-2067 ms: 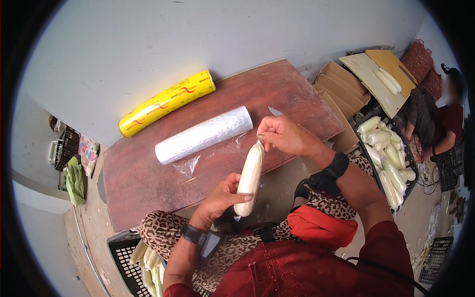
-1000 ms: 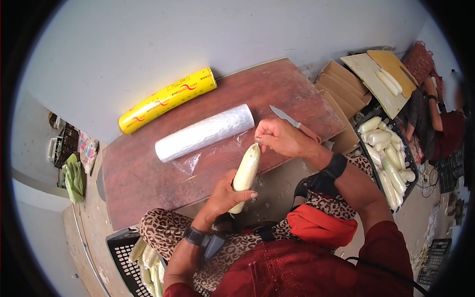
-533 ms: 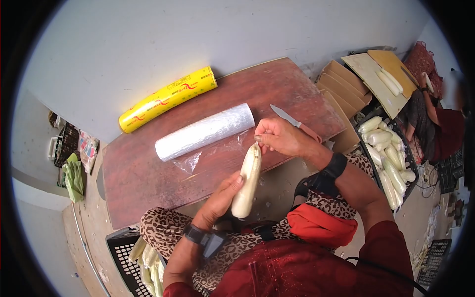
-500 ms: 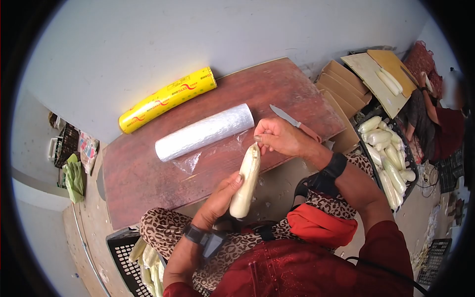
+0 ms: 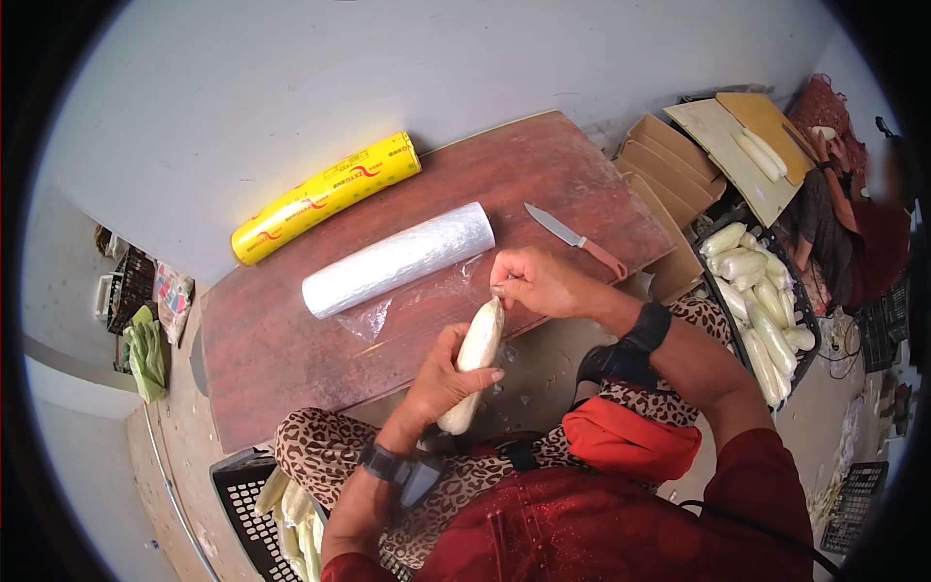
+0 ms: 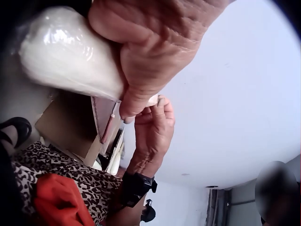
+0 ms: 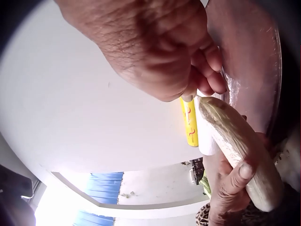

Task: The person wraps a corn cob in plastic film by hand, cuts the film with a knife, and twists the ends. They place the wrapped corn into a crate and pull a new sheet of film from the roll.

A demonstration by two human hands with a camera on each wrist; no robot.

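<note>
Clasps the pale vegetable (image 5: 478, 351) round its lower half in the left grip (image 5: 436, 385), with the thumb across it, and pinches at its narrow top with the right grip (image 5: 543, 282); cannot tell whether on film or on stalk. Holds it aslant in mid-air, off the near edge of the desk (image 5: 281, 364), with floor (image 5: 533, 361) showing alongside!

Could well go wrong right here: looks slick and shiny under its clear wrap (image 6: 77, 49), so could squirt out of a loosened left grip and drop past the edge. Might bruise on landing. Might also split the wrap at that pointed end, through too sharp a tug or too hard a twist by those fingertips. Could just as easily lose so small a pinch and spring open at the top.

And watch the knife (image 5: 556, 225)! Lies uncovered just beyond the right grip, with the handle towards the desk's right side; could get knocked by a careless sweep of that forearm. Mind the loose film (image 5: 369, 318) too, by the clear roll (image 5: 398, 258): might snag on a passing finger and set the roll turning.
</note>
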